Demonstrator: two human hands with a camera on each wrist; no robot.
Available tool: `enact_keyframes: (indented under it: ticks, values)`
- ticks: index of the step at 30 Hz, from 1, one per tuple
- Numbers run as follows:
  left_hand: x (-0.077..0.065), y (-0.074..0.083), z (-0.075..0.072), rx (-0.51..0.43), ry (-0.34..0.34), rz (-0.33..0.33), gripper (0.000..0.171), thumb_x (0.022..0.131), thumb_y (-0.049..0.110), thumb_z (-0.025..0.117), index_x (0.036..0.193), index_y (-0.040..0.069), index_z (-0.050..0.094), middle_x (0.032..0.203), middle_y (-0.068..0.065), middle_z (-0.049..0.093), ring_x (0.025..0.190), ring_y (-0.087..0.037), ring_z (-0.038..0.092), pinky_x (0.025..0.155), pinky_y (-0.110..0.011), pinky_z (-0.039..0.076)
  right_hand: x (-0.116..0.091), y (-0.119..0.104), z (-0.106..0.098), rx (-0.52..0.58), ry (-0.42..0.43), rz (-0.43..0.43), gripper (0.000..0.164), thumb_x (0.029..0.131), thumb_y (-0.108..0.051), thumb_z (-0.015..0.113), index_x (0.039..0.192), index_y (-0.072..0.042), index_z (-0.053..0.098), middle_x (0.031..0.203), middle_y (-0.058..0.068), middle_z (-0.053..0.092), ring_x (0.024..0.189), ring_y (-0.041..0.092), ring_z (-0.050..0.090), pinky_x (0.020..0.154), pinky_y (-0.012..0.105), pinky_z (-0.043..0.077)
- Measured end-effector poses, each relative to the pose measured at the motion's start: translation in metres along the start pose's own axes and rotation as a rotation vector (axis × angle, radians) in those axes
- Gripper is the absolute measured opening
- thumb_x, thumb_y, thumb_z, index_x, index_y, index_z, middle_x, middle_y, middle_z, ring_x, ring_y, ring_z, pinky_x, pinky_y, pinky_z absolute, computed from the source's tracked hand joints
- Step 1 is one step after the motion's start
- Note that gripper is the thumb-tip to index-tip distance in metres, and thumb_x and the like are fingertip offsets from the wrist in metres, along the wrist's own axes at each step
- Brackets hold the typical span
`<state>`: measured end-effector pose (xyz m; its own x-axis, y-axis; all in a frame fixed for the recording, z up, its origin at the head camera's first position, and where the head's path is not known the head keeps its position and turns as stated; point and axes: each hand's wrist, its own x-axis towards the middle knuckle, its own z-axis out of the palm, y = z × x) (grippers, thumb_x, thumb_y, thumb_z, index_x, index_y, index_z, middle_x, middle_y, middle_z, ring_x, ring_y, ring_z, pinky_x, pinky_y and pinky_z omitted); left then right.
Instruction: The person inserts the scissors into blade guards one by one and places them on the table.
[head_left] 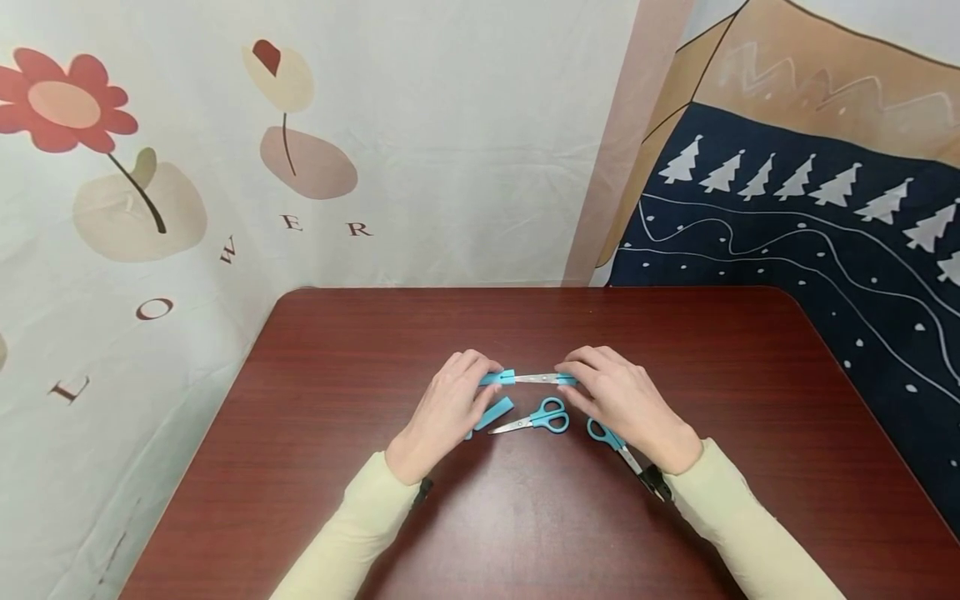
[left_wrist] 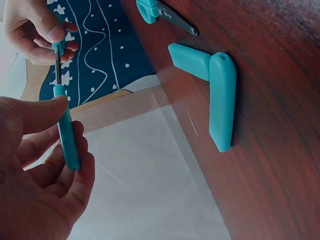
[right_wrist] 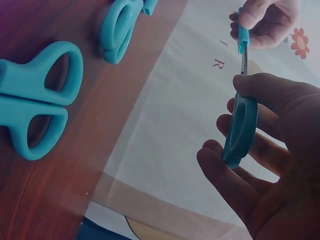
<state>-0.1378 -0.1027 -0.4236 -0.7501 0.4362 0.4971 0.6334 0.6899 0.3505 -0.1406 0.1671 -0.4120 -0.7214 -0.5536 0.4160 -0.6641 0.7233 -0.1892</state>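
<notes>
My left hand [head_left: 450, 400] pinches a turquoise scissor sheath [left_wrist: 67, 132] between thumb and fingers. With my right hand [head_left: 622, 400] I grip a pair of scissors by its turquoise handles [right_wrist: 240, 132]. Their metal blades [head_left: 536, 378] point left, and the tips meet the sheath's mouth; how far inside they reach is hidden. Both are held above the table. Below them lie a second pair of scissors [head_left: 536, 418], blades to the left, and a third pair [head_left: 611, 437] near my right wrist. Beneath my left hand, two loose sheaths, one short-looking [left_wrist: 190, 61] and one long [left_wrist: 223, 102], touch each other.
The dark red wooden table [head_left: 337, 350] has its far edge against a pale printed curtain [head_left: 450, 167]. A navy cloth with white trees [head_left: 750, 217] hangs at the right. A dark wrist camera [head_left: 655, 483] sits under my right sleeve.
</notes>
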Motion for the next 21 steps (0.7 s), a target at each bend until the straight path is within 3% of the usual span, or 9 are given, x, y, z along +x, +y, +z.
enact_keyframes:
  ticks: [11,21]
  values:
    - [-0.002,-0.002,-0.002,-0.023,0.016,0.026,0.023,0.085,0.006,0.085,0.105,0.01,0.075,0.096,0.001,0.068,0.084,-0.017,0.056,0.071,-0.029,0.05,0.004,-0.009,-0.002,0.002,0.016,-0.01,0.032,0.086,-0.024,0.088,0.113,-0.01,0.077,0.111,0.002,0.07,0.102,0.023,0.064,0.073,0.037,0.06]
    - [-0.003,-0.002,-0.005,-0.123,0.027,0.03,0.024,0.084,0.007,0.087,0.105,0.01,0.077,0.097,0.002,0.068,0.085,-0.015,0.055,0.069,-0.028,0.049,0.007,-0.013,-0.002,0.03,0.064,-0.047,0.031,0.082,-0.019,0.09,0.109,-0.009,0.078,0.107,0.002,0.07,0.1,0.021,0.065,0.076,0.035,0.06]
